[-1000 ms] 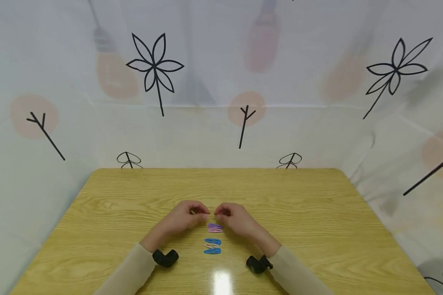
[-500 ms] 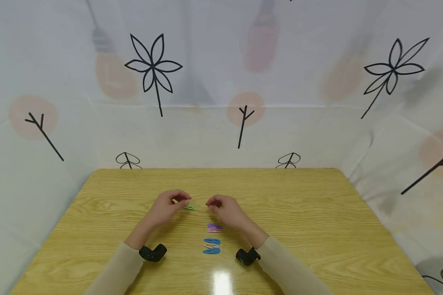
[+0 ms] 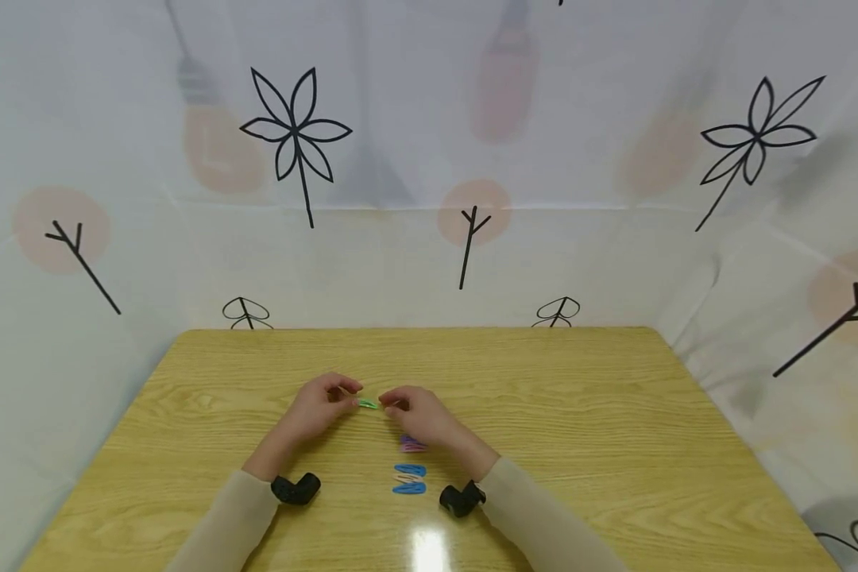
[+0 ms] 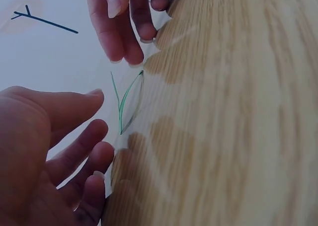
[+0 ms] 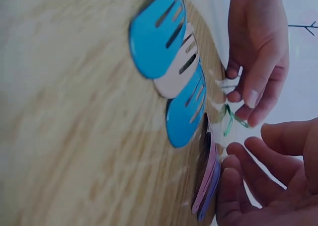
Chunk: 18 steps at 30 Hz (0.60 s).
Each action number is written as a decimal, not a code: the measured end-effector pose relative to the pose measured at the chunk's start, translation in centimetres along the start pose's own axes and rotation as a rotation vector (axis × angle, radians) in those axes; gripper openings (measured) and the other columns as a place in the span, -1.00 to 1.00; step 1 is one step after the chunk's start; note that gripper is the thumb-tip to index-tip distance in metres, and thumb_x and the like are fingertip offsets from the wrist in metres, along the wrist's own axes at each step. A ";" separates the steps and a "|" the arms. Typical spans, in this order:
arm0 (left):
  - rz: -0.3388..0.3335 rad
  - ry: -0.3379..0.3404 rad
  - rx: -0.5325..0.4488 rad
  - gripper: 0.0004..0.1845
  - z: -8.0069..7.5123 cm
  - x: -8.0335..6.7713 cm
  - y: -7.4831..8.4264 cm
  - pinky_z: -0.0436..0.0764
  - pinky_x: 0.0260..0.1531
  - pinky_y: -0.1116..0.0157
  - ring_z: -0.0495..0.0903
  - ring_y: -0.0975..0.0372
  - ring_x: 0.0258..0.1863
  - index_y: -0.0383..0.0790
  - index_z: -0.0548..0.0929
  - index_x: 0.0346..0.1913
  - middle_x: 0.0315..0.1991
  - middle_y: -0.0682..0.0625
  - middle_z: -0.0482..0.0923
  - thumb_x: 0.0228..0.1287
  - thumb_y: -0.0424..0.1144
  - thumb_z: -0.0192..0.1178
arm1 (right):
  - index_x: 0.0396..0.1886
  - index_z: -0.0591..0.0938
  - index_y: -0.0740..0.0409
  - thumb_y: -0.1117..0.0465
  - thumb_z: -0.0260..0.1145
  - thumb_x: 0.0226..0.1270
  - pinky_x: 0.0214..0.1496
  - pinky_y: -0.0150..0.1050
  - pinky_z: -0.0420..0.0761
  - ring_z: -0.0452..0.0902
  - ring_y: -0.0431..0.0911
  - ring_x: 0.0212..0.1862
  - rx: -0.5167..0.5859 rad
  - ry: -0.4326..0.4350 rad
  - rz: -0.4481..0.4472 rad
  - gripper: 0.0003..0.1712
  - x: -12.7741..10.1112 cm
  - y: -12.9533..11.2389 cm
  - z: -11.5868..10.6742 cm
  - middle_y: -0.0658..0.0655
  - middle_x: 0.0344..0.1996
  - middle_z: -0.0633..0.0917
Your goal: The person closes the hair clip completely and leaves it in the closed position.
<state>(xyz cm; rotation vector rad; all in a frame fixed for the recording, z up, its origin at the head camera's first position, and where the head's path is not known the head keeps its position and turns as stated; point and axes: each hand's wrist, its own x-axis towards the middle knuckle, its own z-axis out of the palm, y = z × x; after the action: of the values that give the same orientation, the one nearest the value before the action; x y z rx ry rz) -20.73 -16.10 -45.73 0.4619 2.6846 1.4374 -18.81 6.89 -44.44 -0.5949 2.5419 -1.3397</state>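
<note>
A green snap hair clip (image 3: 368,404) sits on the table, its two parts spread into a V in the left wrist view. My left hand (image 3: 321,407) is at its left with fingers loosely curved; the left wrist view shows a gap between thumb and clip. From the other side my right hand (image 3: 419,415) has its fingertips close to the clip's right end, fingers bent and relaxed. Contact there cannot be made out. Below the right hand lie a purple clip (image 5: 213,188) and a pink clip (image 5: 204,174), side by side and partly covered in the head view.
Nearer the body, a blue clip (image 3: 410,469), a beige clip (image 5: 175,74) and another blue clip (image 3: 409,488) lie in a column on the wooden table (image 3: 579,397). A patterned white cloth (image 3: 372,262) hangs behind the table.
Both hands have moved left from the table's middle. The green clip, earlier hidden and then partly covered by the left hand, now shows between them. The right hand has come closer to it.
</note>
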 end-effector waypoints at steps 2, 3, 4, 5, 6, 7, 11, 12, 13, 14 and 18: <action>-0.006 -0.013 0.009 -0.78 0.2 0.1 -0.2 0.52 -0.13 0.16 0.55 0.22 -0.25 -0.18 0.71 0.00 -0.15 0.04 0.62 0.31 -0.30 0.34 | 0.20 0.62 0.22 0.24 0.17 0.53 0.14 -0.05 0.52 0.57 0.00 0.09 -0.010 -0.029 0.003 -0.66 0.1 0.0 0.1 0.11 0.10 0.65; -0.008 -0.019 0.012 -0.78 0.2 0.2 -0.3 0.52 -0.13 0.16 0.55 0.22 -0.25 -0.17 0.71 0.00 -0.15 0.04 0.61 0.31 -0.30 0.34 | 0.22 0.60 0.21 0.24 0.16 0.54 0.14 -0.05 0.52 0.56 -0.01 0.09 -0.011 -0.040 0.003 -0.65 0.1 -0.1 0.1 0.11 0.11 0.64; -0.007 -0.026 0.019 -0.78 0.2 0.3 -0.4 0.52 -0.13 0.16 0.54 0.22 -0.24 -0.16 0.71 -0.01 -0.14 0.05 0.61 0.30 -0.29 0.35 | 0.23 0.59 0.21 0.24 0.16 0.54 0.13 -0.06 0.52 0.56 -0.01 0.09 -0.007 -0.051 0.003 -0.64 0.1 -0.1 0.1 0.11 0.12 0.64; -0.006 -0.036 0.025 -0.78 0.2 0.3 -0.4 0.52 -0.13 0.15 0.54 0.22 -0.24 -0.15 0.71 -0.01 -0.13 0.05 0.61 0.30 -0.29 0.35 | 0.25 0.58 0.20 0.24 0.15 0.54 0.12 -0.08 0.52 0.56 -0.03 0.07 -0.005 -0.063 0.004 -0.64 0.1 -0.1 0.1 0.10 0.13 0.63; -0.008 -0.047 0.030 -0.78 0.2 0.4 -0.5 0.51 -0.13 0.16 0.53 0.21 -0.23 -0.14 0.71 -0.02 -0.13 0.05 0.61 0.29 -0.29 0.36 | 0.27 0.57 0.19 0.24 0.14 0.55 0.10 -0.10 0.52 0.56 -0.04 0.06 -0.003 -0.074 0.007 -0.63 0.1 -0.1 0.1 0.09 0.14 0.63; -0.009 -0.059 0.031 -0.78 0.2 0.4 -0.5 0.51 -0.13 0.15 0.52 0.20 -0.22 -0.14 0.71 -0.02 -0.12 0.05 0.61 0.29 -0.29 0.36 | 0.27 0.57 0.19 0.25 0.14 0.55 0.09 -0.11 0.52 0.56 -0.05 0.05 -0.001 -0.083 0.006 -0.62 0.2 -0.1 0.1 0.09 0.14 0.63; -0.037 -0.101 0.014 -0.78 -0.1 0.6 -0.8 0.49 -0.12 0.17 0.49 0.19 -0.19 -0.13 0.70 -0.01 -0.09 0.04 0.62 0.29 -0.28 0.36 | 0.29 0.55 0.17 0.24 0.14 0.55 0.06 -0.14 0.52 0.55 -0.08 0.02 0.000 -0.106 0.008 -0.61 0.2 -0.1 -0.1 0.07 0.15 0.63; -0.047 -0.108 0.002 -0.78 -0.1 0.6 -0.9 0.48 -0.12 0.18 0.49 0.19 -0.19 -0.14 0.70 -0.01 -0.10 0.04 0.61 0.30 -0.28 0.36 | 0.29 0.55 0.17 0.23 0.15 0.55 0.06 -0.14 0.52 0.55 -0.08 0.02 0.000 -0.110 0.009 -0.61 0.2 -0.1 -0.1 0.07 0.15 0.63; -0.058 -0.114 -0.008 -0.78 -0.2 0.7 -0.9 0.48 -0.12 0.18 0.48 0.18 -0.18 -0.14 0.70 -0.01 -0.10 0.04 0.61 0.30 -0.29 0.36 | 0.30 0.55 0.17 0.23 0.15 0.55 0.06 -0.13 0.52 0.55 -0.08 0.03 0.001 -0.115 0.012 -0.60 0.2 -0.1 -0.2 0.07 0.15 0.62; -0.065 -0.116 -0.013 -0.78 -0.2 0.7 -0.9 0.47 -0.12 0.18 0.48 0.18 -0.18 -0.14 0.70 -0.01 -0.11 0.04 0.61 0.30 -0.29 0.36 | 0.30 0.55 0.16 0.22 0.15 0.55 0.06 -0.12 0.52 0.55 -0.08 0.03 0.004 -0.119 0.015 -0.60 0.2 -0.1 -0.3 0.07 0.15 0.62; -0.065 -0.115 -0.014 -0.79 -0.2 0.9 -0.6 0.47 -0.13 0.18 0.48 0.18 -0.20 -0.16 0.71 -0.05 -0.13 0.03 0.61 0.27 -0.31 0.37 | 0.31 0.54 0.14 0.21 0.15 0.55 0.07 -0.11 0.52 0.54 -0.07 0.05 0.001 -0.135 0.023 -0.59 0.2 0.0 -0.5 0.07 0.14 0.62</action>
<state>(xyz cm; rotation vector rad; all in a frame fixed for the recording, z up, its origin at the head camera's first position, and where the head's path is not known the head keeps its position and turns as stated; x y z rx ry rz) -21.74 -16.30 -46.08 0.4374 2.5737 1.3682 -19.22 7.21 -44.15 -0.6315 2.4326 -1.2486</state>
